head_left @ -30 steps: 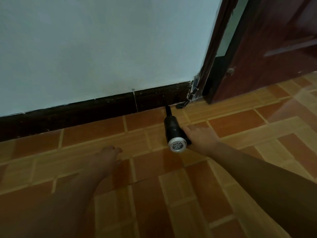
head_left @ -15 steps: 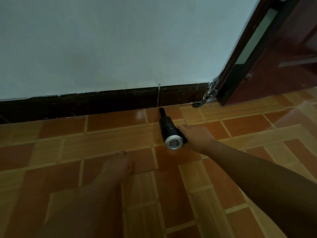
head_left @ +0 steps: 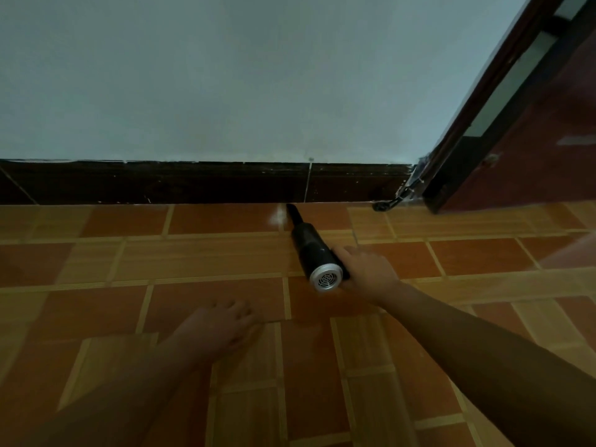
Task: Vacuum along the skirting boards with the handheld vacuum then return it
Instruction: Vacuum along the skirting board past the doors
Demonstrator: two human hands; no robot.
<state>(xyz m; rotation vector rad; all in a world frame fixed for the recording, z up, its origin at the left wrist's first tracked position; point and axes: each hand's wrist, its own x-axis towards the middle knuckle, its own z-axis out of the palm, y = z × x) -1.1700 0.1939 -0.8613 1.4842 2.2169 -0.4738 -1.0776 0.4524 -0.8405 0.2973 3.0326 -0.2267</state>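
A pale blue-grey wall (head_left: 258,75) fills the top half of your view, w/ orange-and-tan floor tiles (head_left: 209,259) across the bottom half and a dark brown skirting board (head_left: 193,182) running btwn them, left to right. At far right a dark red-brown door (head_left: 548,150) stands at an angle to the wall, its lower corner down on the tiles. Your bare forearms reach in from the bottom edge. Your left hand (head_left: 219,327) rests palm-down on a tile, center-left, fingers roughly straight & spread, gripping nothing; it's blurred, so finer detail can't be told. Your right hand (head_left: 367,269) is farther fwd & to the right, fingers curled round the rear of the handheld vacuum (head_left: 311,250). The vacuum, a black cylinder, is low over the floor & angled up-left toward the wall; its slim nozzle (head_left: 293,214) tip sits right at the foot of the skirting board, just left of a thin pale seam in the board. The vacuum's round silver grille (head_left: 325,279) faces you, just beside your thumb. A small dark fitting (head_left: 382,206) lies on the tiles near the door's corner, at the skirting's right end.
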